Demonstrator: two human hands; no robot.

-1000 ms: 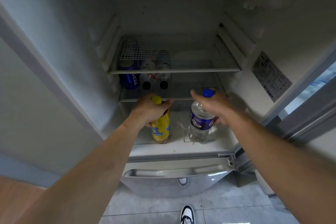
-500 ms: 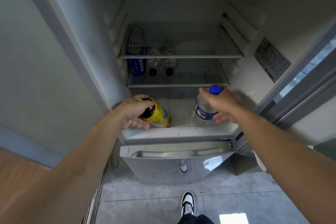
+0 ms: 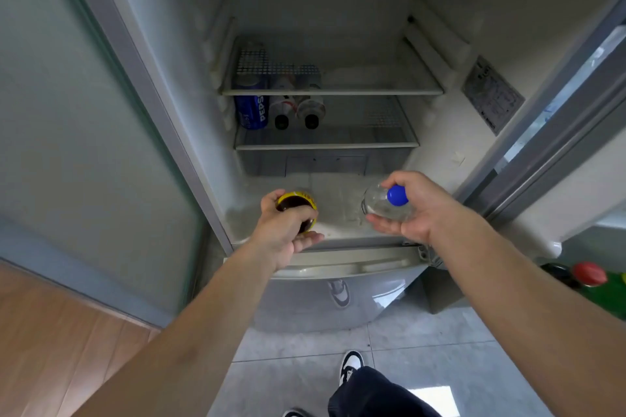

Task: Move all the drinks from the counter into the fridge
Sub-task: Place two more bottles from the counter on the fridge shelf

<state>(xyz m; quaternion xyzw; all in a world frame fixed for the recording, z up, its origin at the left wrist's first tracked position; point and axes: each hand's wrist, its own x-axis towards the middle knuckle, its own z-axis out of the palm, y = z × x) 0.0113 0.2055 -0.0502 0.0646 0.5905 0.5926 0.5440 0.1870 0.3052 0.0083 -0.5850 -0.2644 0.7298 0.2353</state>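
Grey floor tiles (image 3: 423,342) ran up to the open fridge (image 3: 189,44), where a blue Pepsi can (image 3: 251,112) and two small bottles (image 3: 298,111) lay at the left of the middle shelf (image 3: 338,145). At the near edge of the bottom shelf (image 3: 342,210), the left hand (image 3: 288,230) curled around a yellow-labelled bottle (image 3: 295,205), while the right hand (image 3: 411,208) gripped a clear water bottle (image 3: 379,201) tipped with its blue cap (image 3: 397,195) toward the viewer. Two more bottles, one red-capped (image 3: 589,273), stood low at the far right.
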